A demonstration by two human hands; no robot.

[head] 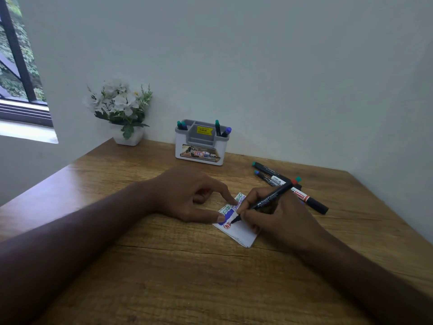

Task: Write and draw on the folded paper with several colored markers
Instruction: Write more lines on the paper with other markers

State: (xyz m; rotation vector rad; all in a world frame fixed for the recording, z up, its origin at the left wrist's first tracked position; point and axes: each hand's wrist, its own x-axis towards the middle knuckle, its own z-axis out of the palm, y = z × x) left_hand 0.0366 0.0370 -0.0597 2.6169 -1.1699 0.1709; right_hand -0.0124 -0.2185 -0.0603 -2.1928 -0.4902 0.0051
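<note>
My right hand is gripping the marker, writing | my left hand, fingertips pressing, is pinning the light, slippery folded paper beside it.

Just the one view, head-mounted, wide-angle. Looks forward and down over a wooden desk from the near edge, toward the wall behind it. Sits close above the desk: both forearms enter from the bottom corners and meet near frame centre, over the desk's middle. Far edge of the desk lands about mid-height, bare wall filling everything above. Window at the left border, beyond the desk's left corner. Straight lines bend toward the frame edges. No second view to overlap with.
</note>
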